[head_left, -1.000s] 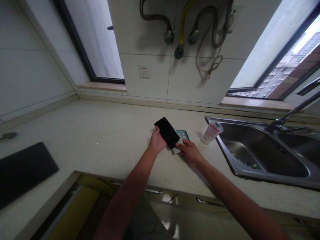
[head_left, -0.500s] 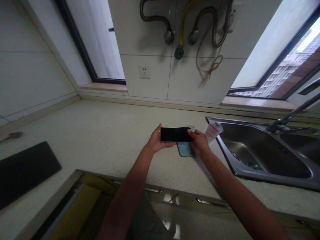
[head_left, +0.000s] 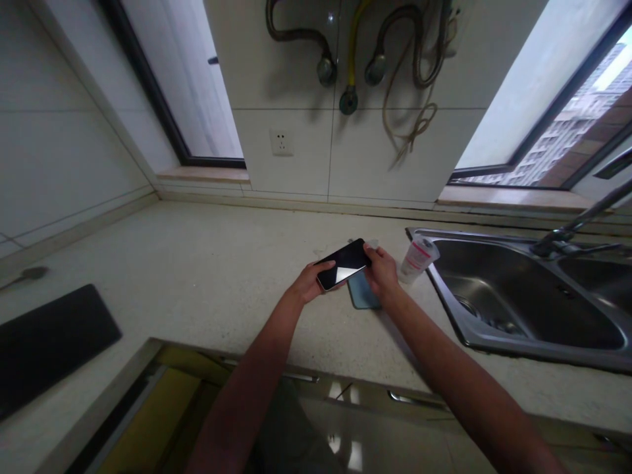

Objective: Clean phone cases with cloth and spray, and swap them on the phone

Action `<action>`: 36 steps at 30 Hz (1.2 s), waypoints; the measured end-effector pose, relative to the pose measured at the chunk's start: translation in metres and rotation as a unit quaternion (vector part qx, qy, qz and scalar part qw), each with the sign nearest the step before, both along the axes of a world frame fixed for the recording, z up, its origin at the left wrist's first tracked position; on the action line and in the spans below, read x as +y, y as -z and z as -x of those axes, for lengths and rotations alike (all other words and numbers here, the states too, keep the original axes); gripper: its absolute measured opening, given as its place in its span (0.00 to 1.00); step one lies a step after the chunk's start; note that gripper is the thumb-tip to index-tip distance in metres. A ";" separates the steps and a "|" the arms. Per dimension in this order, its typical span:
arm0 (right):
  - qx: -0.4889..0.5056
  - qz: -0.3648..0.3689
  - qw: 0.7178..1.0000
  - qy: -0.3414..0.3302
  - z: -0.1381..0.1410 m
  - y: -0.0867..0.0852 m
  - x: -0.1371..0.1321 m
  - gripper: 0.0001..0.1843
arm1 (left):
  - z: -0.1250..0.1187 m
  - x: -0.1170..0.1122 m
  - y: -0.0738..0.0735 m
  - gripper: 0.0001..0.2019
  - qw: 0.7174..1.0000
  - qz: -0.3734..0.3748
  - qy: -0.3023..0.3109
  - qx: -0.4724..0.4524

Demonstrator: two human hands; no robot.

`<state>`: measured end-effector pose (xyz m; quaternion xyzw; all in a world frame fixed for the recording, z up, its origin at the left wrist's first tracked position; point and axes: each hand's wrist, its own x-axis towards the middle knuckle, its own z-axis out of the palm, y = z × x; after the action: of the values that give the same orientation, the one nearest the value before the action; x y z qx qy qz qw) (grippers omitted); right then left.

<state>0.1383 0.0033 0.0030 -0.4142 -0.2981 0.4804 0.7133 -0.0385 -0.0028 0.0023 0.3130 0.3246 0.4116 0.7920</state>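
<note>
Phone (head_left: 343,263) is between the 2 hands, gripped at its 2 ends. Left hand (head_left: 306,282): fingers closed on the phone's left end, thumb laid over the edge of the screen, the other fingers mostly hidden underneath. Right hand (head_left: 382,271): gripping the right end, thumb at the top right corner; can't tell how its other fingers sit behind the phone. Screen faces up, dark, with 1 bright reflection just right of the left thumb. Phone is slanted: left end nearer the person, right end farther out.

Pale scrap (head_left: 372,243) shows just beyond the right thumb; too small to tell what it is or whether the fingers pinch it. Flat blue-grey piece (head_left: 364,293) lies on the countertop (head_left: 222,276) just below the right fingers, top part hidden by phone and hand.

Plastic cup (head_left: 419,257) with red markings: right of the right fingers, near, tilted, beside the sink (head_left: 447,304). Sink has 2 basins and a faucet (head_left: 549,242), farther right of the same fingers. Black board (head_left: 54,342): well left of the left fingers. Wall socket (head_left: 282,142): beyond the left fingers, well apart.
</note>
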 end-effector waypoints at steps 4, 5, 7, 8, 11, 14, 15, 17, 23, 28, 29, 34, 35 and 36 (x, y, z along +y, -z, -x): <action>0.008 0.006 1.000 -0.018 0.008 0.005 -0.004 0.17 | -0.009 0.003 0.004 0.13 0.998 0.001 -0.046 -0.032; 0.004 0.008 1.000 -0.019 0.010 0.005 -0.006 0.17 | -0.010 0.004 0.006 0.14 0.998 0.000 -0.057 -0.039; -0.004 0.011 1.000 -0.023 0.011 0.004 -0.010 0.16 | -0.012 0.007 0.008 0.13 0.996 -0.001 -0.076 -0.050; -0.004 0.013 1.000 -0.026 0.011 0.004 -0.012 0.16 | -0.013 0.007 0.008 0.13 0.995 -0.001 -0.082 -0.054; 0.007 0.018 0.999 -0.035 0.010 0.001 -0.017 0.16 | -0.014 0.007 0.006 0.12 0.993 0.000 -0.097 -0.074; -0.011 0.007 0.999 -0.046 0.010 0.000 -0.021 0.18 | -0.014 0.005 0.002 0.11 0.990 0.008 -0.111 -0.091; -0.023 0.005 0.998 -0.051 0.011 0.000 -0.022 0.18 | -0.013 0.004 0.001 0.11 0.989 0.011 -0.117 -0.094; -0.044 0.005 0.997 -0.061 0.014 0.000 -0.025 0.19 | -0.013 0.004 0.000 0.13 0.987 0.018 -0.127 -0.098; -0.090 0.016 0.986 -0.138 0.028 0.005 -0.036 0.24 | -0.013 0.007 0.003 0.16 0.983 0.003 -0.139 -0.117; -0.084 0.069 0.962 -0.250 0.039 0.008 -0.047 0.22 | -0.013 0.008 0.005 0.18 0.978 0.004 -0.191 -0.086; -0.081 0.077 0.956 -0.272 0.041 0.008 -0.048 0.22 | -0.013 0.008 0.005 0.18 0.977 0.006 -0.197 -0.081; -0.123 0.082 0.921 -0.360 0.047 0.002 -0.057 0.22 | -0.012 0.007 0.007 0.18 0.989 0.029 -0.143 -0.021; -0.140 0.076 0.917 -0.365 0.046 0.000 -0.058 0.23 | -0.012 0.006 0.006 0.17 0.991 0.032 -0.127 -0.018; -0.156 0.070 0.916 -0.363 0.045 -0.003 -0.058 0.24 | -0.012 0.006 0.006 0.17 0.993 0.035 -0.111 -0.020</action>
<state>0.0929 -0.0546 0.0063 -0.3961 -0.5012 0.6549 0.4037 -0.0268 0.0033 -0.0038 0.2387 0.3554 0.4917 0.7583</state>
